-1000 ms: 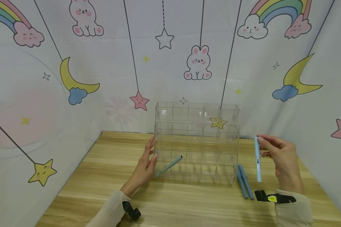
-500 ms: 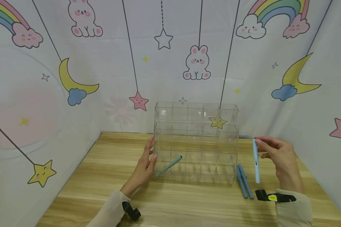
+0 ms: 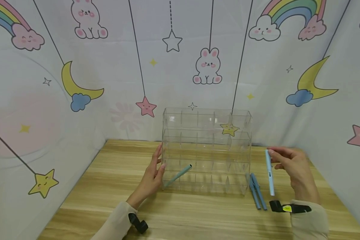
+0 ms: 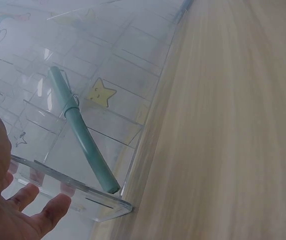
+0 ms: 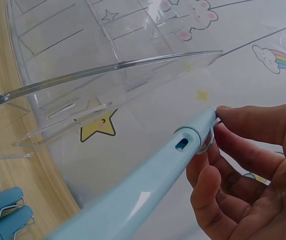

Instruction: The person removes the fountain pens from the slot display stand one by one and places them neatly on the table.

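Note:
A clear acrylic organizer (image 3: 206,130) with tiered compartments stands upright on the table. My left hand (image 3: 150,174) rests on its left side, fingers fairly straight against the panel. A green pen (image 3: 179,174) leans in the bottom left compartment; in the left wrist view the same green pen (image 4: 85,137) shows its clip. To the right of the organizer, my right hand (image 3: 295,165) pinches a light blue pen (image 3: 270,173) by its top end, and the pen hangs nearly upright above the table. The right wrist view shows thumb and fingers at the clip end of this pen (image 5: 148,187).
Two darker blue pens (image 3: 257,191) lie side by side on the wooden table (image 3: 198,216), close to the organizer's right side. A white patterned cloth (image 3: 123,66) forms the back and side walls. Each wrist carries a small black camera (image 3: 139,224).
My right hand has moved slightly left and down with the light blue pen, whose upper end now leans a bit more to the left. My left hand stays put on the organizer.

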Tool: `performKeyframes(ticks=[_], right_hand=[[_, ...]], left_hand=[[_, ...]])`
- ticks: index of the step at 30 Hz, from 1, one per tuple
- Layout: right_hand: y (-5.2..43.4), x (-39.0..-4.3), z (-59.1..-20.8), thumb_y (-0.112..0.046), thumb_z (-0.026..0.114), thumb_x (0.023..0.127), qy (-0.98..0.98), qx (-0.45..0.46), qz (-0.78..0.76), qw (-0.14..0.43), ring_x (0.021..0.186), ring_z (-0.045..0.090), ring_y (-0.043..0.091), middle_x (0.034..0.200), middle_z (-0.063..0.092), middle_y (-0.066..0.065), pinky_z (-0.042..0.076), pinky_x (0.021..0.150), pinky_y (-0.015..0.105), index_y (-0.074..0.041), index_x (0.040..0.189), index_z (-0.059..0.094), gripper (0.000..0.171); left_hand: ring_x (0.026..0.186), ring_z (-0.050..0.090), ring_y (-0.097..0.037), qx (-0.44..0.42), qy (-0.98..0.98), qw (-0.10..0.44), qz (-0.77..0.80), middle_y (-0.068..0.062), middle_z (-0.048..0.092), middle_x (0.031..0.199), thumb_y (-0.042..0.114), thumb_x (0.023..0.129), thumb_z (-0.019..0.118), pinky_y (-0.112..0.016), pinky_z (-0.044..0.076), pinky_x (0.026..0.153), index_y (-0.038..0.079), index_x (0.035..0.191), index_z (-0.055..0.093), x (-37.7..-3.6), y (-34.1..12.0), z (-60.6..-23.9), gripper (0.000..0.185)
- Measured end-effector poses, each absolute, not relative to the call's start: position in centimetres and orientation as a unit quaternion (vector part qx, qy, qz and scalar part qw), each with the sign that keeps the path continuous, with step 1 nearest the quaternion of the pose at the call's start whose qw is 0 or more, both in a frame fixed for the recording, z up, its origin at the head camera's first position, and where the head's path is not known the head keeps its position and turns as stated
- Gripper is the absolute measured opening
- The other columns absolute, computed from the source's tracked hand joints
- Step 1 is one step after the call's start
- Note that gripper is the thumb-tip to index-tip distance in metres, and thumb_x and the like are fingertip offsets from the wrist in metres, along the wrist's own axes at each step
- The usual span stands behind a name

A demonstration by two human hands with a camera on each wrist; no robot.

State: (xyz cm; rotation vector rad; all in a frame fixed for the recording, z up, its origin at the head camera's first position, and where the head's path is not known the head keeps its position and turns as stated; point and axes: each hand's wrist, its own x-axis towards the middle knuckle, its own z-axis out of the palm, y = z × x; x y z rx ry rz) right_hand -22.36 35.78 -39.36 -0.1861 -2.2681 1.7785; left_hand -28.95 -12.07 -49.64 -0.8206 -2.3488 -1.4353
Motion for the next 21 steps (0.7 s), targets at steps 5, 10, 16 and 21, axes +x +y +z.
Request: performKeyframes(ticks=[5,10,16,21], right_hand=[[35.9,-22.5,-39.5,-0.023,0.075,0.103,-0.8,-0.061,0.585,0.119,0.076,0.072,0.002,0.089,0.074,-0.026,0.057,0.065,0.024,-0.025,0.111,0.085,0.013],[36.0,-22.5,-39.7,-0.026,0.073,0.104,-0.818,-0.056,0.561,0.114,0.078,0.071,0.002,0.091,0.075,-0.025,0.059,0.066,0.026,-0.021,0.118,0.083,0.018],[36.3,-22.7,-40.5,-0.034,0.072,0.105,-0.832,-0.065,0.544,0.09,0.082,0.07,0.001,0.096,0.074,-0.024,0.06,0.071,0.028,-0.023,0.121,0.081,0.021],[36.5,-22.9,-41.1,-0.038,0.071,0.105,-0.838,-0.077,0.535,0.07,0.084,0.069,0.002,0.095,0.072,-0.027,0.06,0.073,0.028,-0.018,0.126,0.078,0.03]], left_hand=[[0.137,0.055,-0.059,-0.284,-0.81,0.136,-0.494,-0.029,0.026,0.175,0.004,0.113,0.049,-0.051,0.066,0.085,0.021,0.175,0.006,-29.0,-12.1,-49.6,0.077],[0.136,0.055,-0.059,-0.289,-0.806,0.139,-0.497,-0.03,0.025,0.174,0.004,0.113,0.048,-0.049,0.066,0.084,0.022,0.175,0.005,-29.1,-12.0,-49.6,0.078],[0.137,0.055,-0.059,-0.288,-0.808,0.138,-0.495,-0.028,0.025,0.175,0.004,0.113,0.048,-0.053,0.065,0.086,0.022,0.175,0.005,-29.1,-12.0,-49.7,0.078],[0.138,0.055,-0.059,-0.283,-0.811,0.135,-0.495,-0.029,0.025,0.175,0.003,0.112,0.049,-0.06,0.063,0.089,0.023,0.175,0.005,-29.1,-12.0,-49.7,0.079]])
